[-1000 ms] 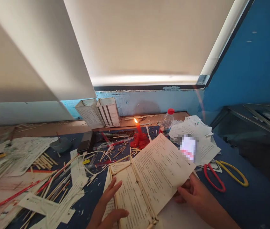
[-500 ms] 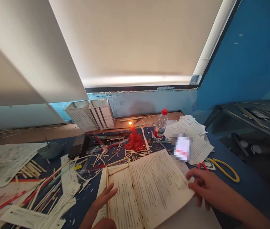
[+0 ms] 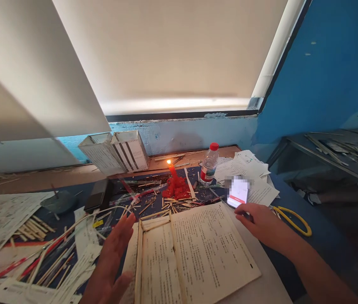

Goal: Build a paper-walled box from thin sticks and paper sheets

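A printed sheet (image 3: 213, 249) lies in front of me, with a narrow frame of thin wooden sticks (image 3: 179, 270) standing along its left part. My left hand (image 3: 111, 257) is open beside the frame's left side, fingers stretched out. Beyond the sheet's upper right edge, my right hand (image 3: 258, 219) is closed with curled fingers at the lower end of a lit phone (image 3: 238, 194). What those fingers hold, if anything, is hidden. A yellow looped handle (image 3: 296, 219) shows just right of this hand.
A burning red candle (image 3: 173, 181) stands in melted wax amid loose sticks. Behind are a red-capped bottle (image 3: 209, 164) and two paper-covered boxes (image 3: 130, 152). A black power bank (image 3: 97, 196), a white cable (image 3: 44, 257) and bundled sticks (image 3: 33, 228) lie left.
My right hand has left the sheet's right edge and moved up to the phone. My left hand has shifted left, away from the stick frame, and straightened its fingers.
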Tool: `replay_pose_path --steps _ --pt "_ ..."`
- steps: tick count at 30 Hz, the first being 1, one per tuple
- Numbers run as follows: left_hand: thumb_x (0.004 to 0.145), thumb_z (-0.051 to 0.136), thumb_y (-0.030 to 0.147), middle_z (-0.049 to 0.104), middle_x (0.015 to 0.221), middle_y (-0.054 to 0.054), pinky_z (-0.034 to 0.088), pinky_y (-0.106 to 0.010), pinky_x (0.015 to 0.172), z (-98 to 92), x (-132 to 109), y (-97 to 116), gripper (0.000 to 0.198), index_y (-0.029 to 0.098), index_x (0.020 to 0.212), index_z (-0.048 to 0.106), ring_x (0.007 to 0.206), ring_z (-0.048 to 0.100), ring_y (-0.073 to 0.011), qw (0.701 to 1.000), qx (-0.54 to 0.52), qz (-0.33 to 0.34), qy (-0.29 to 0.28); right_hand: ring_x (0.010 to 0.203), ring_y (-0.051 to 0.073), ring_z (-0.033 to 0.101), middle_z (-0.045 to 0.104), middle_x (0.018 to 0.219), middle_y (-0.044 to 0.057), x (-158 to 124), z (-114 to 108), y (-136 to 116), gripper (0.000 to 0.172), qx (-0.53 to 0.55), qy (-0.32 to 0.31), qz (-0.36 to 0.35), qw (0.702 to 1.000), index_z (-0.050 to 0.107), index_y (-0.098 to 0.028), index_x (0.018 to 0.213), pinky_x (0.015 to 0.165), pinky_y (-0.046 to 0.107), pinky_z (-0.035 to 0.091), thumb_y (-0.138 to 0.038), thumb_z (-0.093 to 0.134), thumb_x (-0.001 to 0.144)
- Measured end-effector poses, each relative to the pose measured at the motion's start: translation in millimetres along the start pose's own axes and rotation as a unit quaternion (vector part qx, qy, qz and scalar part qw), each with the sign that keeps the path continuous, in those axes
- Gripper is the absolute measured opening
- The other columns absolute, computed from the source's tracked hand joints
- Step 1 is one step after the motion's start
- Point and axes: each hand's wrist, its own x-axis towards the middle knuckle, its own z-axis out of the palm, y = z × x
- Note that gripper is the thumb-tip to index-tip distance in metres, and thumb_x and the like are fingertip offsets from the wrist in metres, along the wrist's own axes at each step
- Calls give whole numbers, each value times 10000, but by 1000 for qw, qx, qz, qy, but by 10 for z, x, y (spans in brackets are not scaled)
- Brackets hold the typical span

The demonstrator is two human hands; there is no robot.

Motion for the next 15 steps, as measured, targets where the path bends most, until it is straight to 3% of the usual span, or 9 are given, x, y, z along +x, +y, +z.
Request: replay_pose_path --steps 5,10,15 --pt "889 621 605 676 1380 -121 345 -506 1204 201 152 93 613 276 1402 551 1363 555 -361 999 -31 -39 19 1125 312 679 732 1232 128 310 242 -140 341 -45 -11 -40 998 731 -189 1191 950 447 524 -318 499 976" --pt "882 711 516 675 1383 -84 427 -397 1131 155 204 58 501 282 1315 616 1339 569 -305 998 -24 -50 14 1192 277 665 701 1328 105 561 317 -354 385 -83 -24 -81 993 702 -195 1295 1029 408 498 -208 463 995" --pt "867 728 522 748 1202 -80 506 -368 1010 101 173 -10 435 256 1206 669 1163 666 -295 996 27 -81 17 1229 268 650 683 1355 105 924 431 -582 466 -111 -31 -101 988 604 -230 1427 1023 360 483 -130 428 1007"
